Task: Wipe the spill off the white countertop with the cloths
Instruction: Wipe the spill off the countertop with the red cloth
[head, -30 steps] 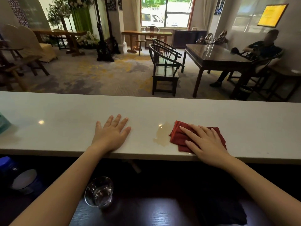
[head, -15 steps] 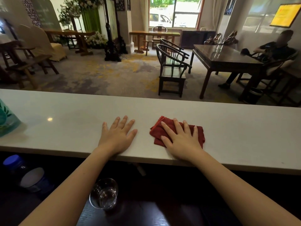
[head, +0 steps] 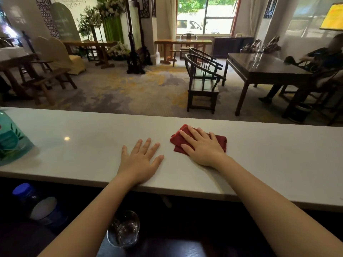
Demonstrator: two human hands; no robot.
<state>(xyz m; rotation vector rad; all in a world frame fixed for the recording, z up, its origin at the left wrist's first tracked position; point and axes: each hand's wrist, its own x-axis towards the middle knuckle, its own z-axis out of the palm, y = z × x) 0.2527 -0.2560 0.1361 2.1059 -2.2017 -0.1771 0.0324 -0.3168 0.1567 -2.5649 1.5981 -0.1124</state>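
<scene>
1. Your right hand (head: 203, 147) lies flat and spread on the folded red cloth (head: 220, 140), palm down and fingers extended, pressing it to the white countertop (head: 278, 154). It grips nothing; it just weighs the cloth down.

2. A second ago a tan puddle lay bare on the countertop, just off the cloth's left edge. You have since swept the cloth leftward over that spot, and no puddle shows beside it now.

3. The cloth sits about midway between the countertop's far edge and near edge, a little right of its visible middle, with your left hand (head: 141, 160) near it on the left.

4. Your left hand has stayed put through the sweep: flat on bare countertop near the near edge, fingers apart, holding nothing and bracing you.

5. By my reading, the first pass has soaked up or covered the spill. You cannot tell yet whether a film remains, since the cloth hides the place.

6. Only one cloth is in view here; a second one is not visible.

7. Judging ahead, slide or lift the cloth to check the surface, then go over it again if it looks streaky. The teal bottle (head: 9, 140) at the left end stands well apart from your stroke.
</scene>
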